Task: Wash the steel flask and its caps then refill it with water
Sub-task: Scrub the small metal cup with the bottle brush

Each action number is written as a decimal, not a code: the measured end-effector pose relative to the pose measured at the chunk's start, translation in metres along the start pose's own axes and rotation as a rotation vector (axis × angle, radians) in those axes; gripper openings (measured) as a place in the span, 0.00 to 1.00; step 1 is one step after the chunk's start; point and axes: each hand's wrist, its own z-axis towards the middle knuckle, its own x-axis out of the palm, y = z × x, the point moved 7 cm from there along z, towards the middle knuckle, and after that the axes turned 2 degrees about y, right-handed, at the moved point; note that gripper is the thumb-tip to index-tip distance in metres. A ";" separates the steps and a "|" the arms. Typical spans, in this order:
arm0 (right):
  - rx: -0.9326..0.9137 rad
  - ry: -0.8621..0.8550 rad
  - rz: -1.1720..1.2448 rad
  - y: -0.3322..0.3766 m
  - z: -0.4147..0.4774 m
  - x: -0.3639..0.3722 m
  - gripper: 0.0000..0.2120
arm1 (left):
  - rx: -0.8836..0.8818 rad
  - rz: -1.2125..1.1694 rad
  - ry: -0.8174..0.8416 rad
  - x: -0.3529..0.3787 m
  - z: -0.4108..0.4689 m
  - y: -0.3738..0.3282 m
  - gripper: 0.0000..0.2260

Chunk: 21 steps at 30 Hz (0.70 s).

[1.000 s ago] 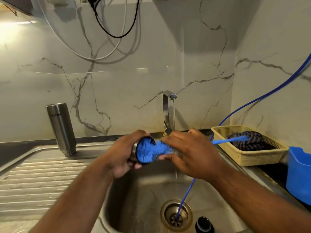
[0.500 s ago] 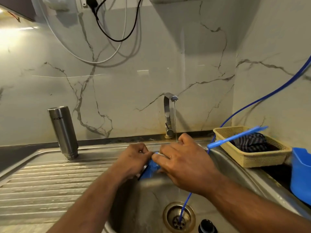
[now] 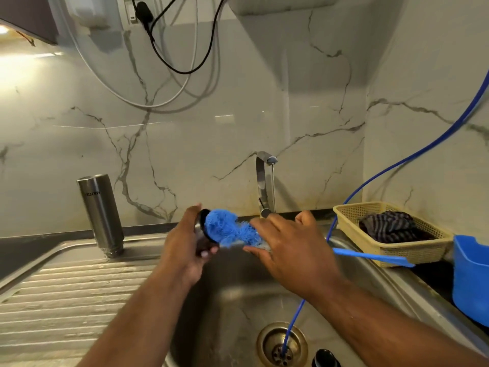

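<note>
Now the fingers of my left hand point(image 3: 185, 247) clamp the cap point(image 3: 203, 220); those of my right hand point(image 3: 293, 250) clamp the blue brush point(image 3: 227, 230) against it.

Bare skin all round: the left hand point(image 3: 183, 250) and the right hand point(image 3: 296, 251) are both uncovered. Back from the fingers point(image 3: 275, 229), each wrist is bare, and the left forearm point(image 3: 137, 313) and right forearm point(image 3: 383, 321) run unclothed right to the lower edge of view.
</note>
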 end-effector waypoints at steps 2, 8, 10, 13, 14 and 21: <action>0.026 -0.028 -0.030 -0.008 -0.001 -0.006 0.24 | 0.007 -0.018 -0.116 -0.021 0.007 -0.002 0.17; 0.027 -0.089 0.039 -0.022 -0.003 -0.023 0.22 | -0.046 0.133 -0.026 -0.017 0.014 0.022 0.15; -0.027 -0.083 0.040 -0.017 -0.002 -0.027 0.22 | -0.029 0.179 0.102 -0.001 0.011 0.031 0.10; -0.056 -0.113 0.015 -0.009 0.002 -0.035 0.22 | 0.028 0.187 0.315 0.026 0.001 0.037 0.09; -0.047 -0.130 -0.008 -0.009 0.005 -0.039 0.23 | 0.032 0.187 0.366 0.033 -0.003 0.040 0.12; -0.091 -0.027 -0.196 -0.040 0.038 -0.073 0.25 | 0.110 0.476 0.431 0.051 -0.017 0.063 0.24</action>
